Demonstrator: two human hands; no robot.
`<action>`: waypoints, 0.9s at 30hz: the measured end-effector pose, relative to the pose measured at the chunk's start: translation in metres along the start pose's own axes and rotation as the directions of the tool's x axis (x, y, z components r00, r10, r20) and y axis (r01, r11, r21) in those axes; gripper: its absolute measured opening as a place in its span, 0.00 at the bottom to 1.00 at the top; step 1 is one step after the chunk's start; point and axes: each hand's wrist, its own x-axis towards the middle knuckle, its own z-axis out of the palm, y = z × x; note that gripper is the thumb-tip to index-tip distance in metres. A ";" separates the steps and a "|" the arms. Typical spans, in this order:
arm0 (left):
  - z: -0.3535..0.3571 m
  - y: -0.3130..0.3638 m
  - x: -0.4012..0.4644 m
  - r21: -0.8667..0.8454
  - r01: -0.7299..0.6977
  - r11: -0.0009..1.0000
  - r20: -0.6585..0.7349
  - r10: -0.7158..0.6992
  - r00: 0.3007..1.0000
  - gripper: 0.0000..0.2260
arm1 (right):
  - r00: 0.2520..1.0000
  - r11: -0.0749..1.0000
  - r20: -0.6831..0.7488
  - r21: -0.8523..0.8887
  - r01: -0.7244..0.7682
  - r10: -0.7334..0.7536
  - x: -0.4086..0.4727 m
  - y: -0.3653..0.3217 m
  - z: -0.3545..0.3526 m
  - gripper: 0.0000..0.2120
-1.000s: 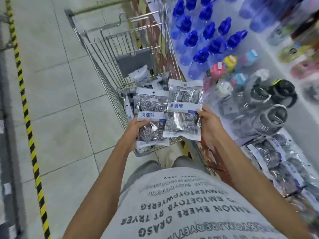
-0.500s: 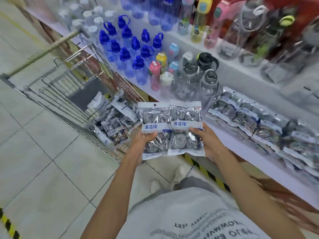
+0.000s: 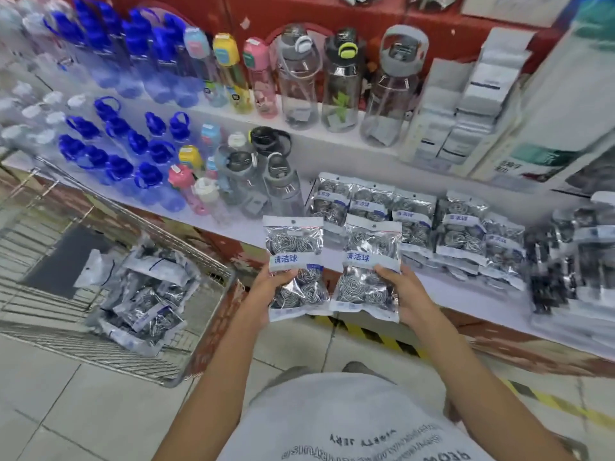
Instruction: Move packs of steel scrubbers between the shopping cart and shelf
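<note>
Two clear plastic packs of silvery steel scrubbers stand upright, long axes vertical, white headers up, before the white shelf point(image 3: 442, 287): left pack point(image 3: 294, 266) in the left hand point(image 3: 266, 287), right pack point(image 3: 369, 269) in the right hand point(image 3: 404, 294), each grip curled around its lower half.

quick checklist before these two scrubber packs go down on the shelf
1. Left hand grips the left pack by its lower half: ok.
2. Right hand grips the right pack by its lower edge: ok.
3. The two held packs are apart, not overlapping: ok.
4. Packs are over the shelf: not ok, they are held in front of its edge.
5. Bare shelf space in front of the shelved packs: ok, a white strip shows.
6. Packs left in the cart: ok, a pile remains.
</note>
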 end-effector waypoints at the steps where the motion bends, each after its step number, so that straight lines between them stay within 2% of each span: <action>1: 0.012 -0.001 0.006 0.025 0.003 1.000 -0.004 -0.003 1.000 0.19 | 1.000 1.000 -0.018 0.011 0.001 -0.001 0.005 -0.002 -0.011 0.26; 3: 0.032 -0.002 0.014 0.068 0.012 0.998 0.001 -0.013 1.000 0.20 | 0.999 0.999 -0.049 0.041 -0.006 0.008 0.012 -0.005 -0.028 0.26; 6: 0.053 -0.001 0.028 0.077 0.052 0.996 -0.020 -0.051 0.998 0.17 | 0.999 0.997 -0.040 0.073 -0.011 0.014 0.025 -0.009 -0.043 0.17; 11: 0.069 0.010 0.063 0.108 0.089 0.990 -0.025 -0.087 0.996 0.18 | 0.997 0.994 -0.056 0.099 -0.053 0.058 0.052 -0.024 -0.049 0.18; 13: 0.073 0.018 0.083 0.090 0.083 0.992 -0.004 -0.083 0.997 0.18 | 0.994 0.993 -0.082 0.097 -0.068 0.076 0.066 -0.033 -0.046 0.21; 16: 0.078 0.033 0.118 0.074 0.094 0.993 0.041 -0.097 0.994 0.18 | 0.986 0.994 -0.130 0.060 -0.095 0.103 0.093 -0.048 -0.039 0.31; 19: 0.082 0.050 0.157 0.100 0.107 0.989 0.071 -0.114 0.991 0.19 | 0.981 0.993 -0.157 0.057 -0.102 0.110 0.125 -0.063 -0.031 0.28; 22: 0.085 0.067 0.195 0.173 0.115 0.978 0.073 -0.129 0.989 0.19 | 0.975 0.994 -0.192 0.042 -0.102 0.109 0.156 -0.077 -0.020 0.34; 24: 0.086 0.076 0.219 0.233 0.122 0.965 0.065 -0.141 0.988 0.21 | 0.973 0.993 -0.203 0.054 -0.103 0.112 0.173 -0.086 -0.011 0.38; 27: 0.090 0.090 0.252 0.242 0.151 0.958 0.101 -0.180 0.979 0.33 | 0.970 0.994 -0.218 0.026 -0.104 0.107 0.197 -0.099 0.003 0.33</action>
